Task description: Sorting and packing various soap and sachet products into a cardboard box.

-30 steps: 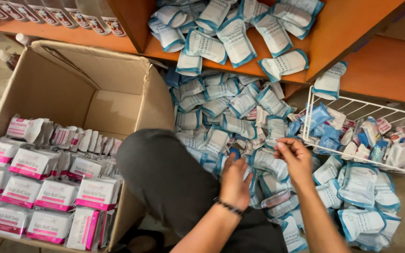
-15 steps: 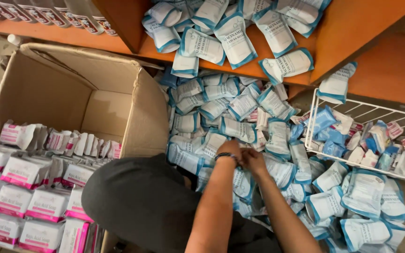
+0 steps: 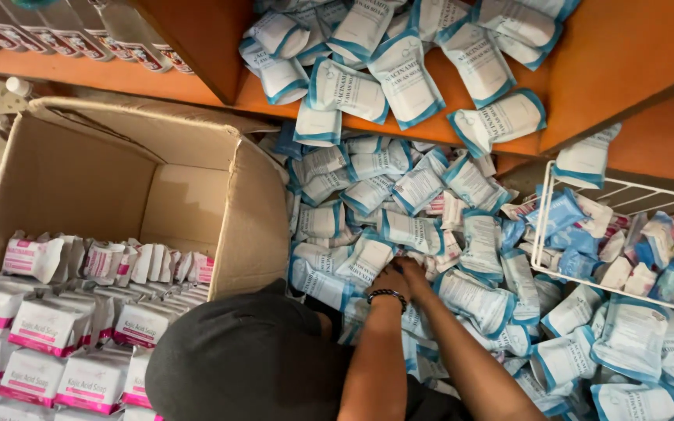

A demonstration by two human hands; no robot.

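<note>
— Orange shelf [image 3: 649, 70] far; where are hands?
— Left hand [image 3: 390, 281] and right hand [image 3: 415, 271] together, touching the blue-white sachets [image 3: 411, 234] on the floor, centre (finger state: cannot tell), beside the cardboard box [image 3: 196, 195].

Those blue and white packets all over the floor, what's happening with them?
A person is crouched by the heap of blue-and-white packets, both hands together in it: the left hand, with a dark bracelet, and the right hand. More packets lie on the orange shelf and in a white wire basket. A cardboard box of pink-and-white boxes stands alongside.
</note>
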